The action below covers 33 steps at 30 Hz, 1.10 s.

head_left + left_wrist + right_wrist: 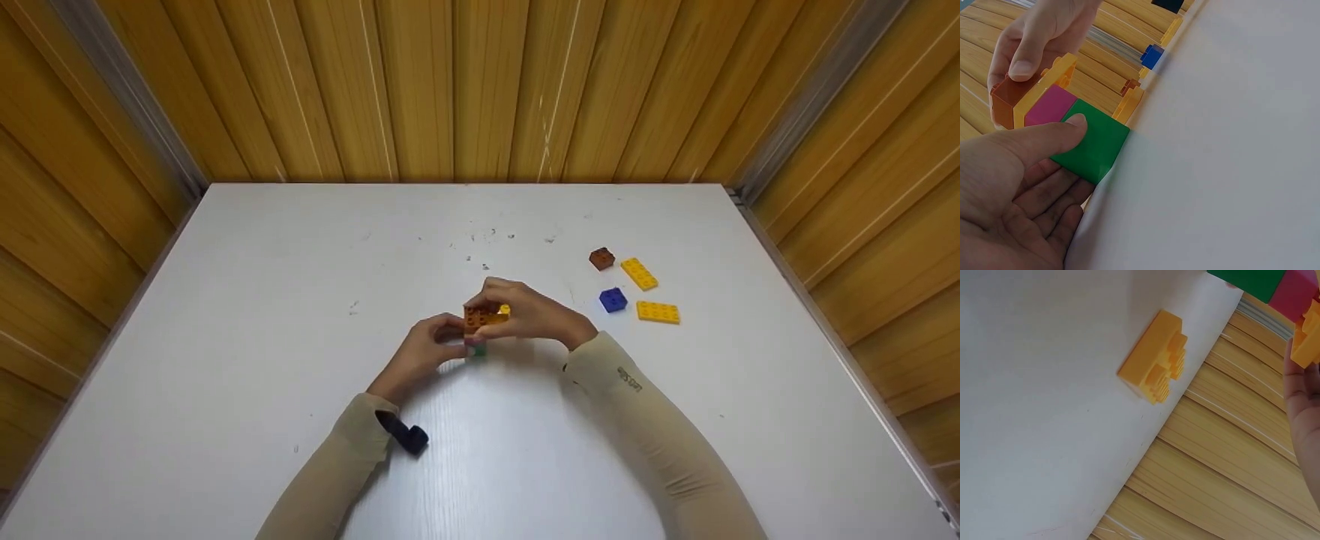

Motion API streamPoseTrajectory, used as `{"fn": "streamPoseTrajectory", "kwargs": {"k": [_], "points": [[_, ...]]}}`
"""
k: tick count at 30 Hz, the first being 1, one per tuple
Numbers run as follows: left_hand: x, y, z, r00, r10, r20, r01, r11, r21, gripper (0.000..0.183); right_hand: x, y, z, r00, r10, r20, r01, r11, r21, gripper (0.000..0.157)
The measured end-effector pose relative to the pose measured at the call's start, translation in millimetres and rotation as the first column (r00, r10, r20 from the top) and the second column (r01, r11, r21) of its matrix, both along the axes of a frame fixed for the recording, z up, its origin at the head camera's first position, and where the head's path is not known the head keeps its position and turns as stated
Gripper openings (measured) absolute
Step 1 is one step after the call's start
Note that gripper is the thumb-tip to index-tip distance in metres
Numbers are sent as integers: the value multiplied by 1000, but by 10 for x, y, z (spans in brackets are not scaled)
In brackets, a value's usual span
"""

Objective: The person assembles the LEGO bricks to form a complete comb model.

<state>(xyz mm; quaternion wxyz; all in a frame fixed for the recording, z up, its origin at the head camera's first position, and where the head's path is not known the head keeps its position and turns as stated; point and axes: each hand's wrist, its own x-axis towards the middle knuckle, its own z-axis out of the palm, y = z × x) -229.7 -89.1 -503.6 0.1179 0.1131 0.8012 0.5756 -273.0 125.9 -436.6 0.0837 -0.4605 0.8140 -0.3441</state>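
Note:
A small stack of toy building bricks stands near the table's middle. At its bottom is a green brick (1098,140), with a magenta brick (1051,104) on it, then a yellow plate brick (1044,90) that juts out sideways. The brown brick (1008,95) sits on top, its studs facing up. My left hand (426,351) grips the lower stack, its thumb flat on the green brick. From the other side my right hand (529,311) pinches the brown brick between thumb and fingers. Beside the stack lies a loose yellow brick (1154,351), mostly hidden behind the right hand in the head view.
To the right on the white table (247,300) lie a brown brick (601,259), a blue brick (613,300) and two yellow bricks, one slanted (639,274) and one nearer (658,312). Wood-patterned walls (450,90) border the table's back and sides.

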Motion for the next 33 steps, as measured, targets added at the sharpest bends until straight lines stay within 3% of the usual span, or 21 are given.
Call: {"fn": "streamPoseTrajectory", "kwargs": {"k": [8,16,22,28,33], "points": [[-2,-2,13,1000,-13,11,13,1000,0,39,0,51,17,998,37,-49,-37,999,-5,44],[4,3,28,1000,-2,9,2,1000,-2,36,-28,138,-19,999,40,-7,-40,999,-17,50],[13,2,34,1000,3,13,-3,1000,-11,36,-63,241,-37,1000,-24,16,24,1000,9,50],[13,3,29,999,14,40,-13,1000,-20,36,-88,348,-40,990,-88,113,88,996,4,52],[11,8,24,999,14,50,-14,1000,-6,37,-120,421,-65,986,-121,112,123,992,-13,50]]}}
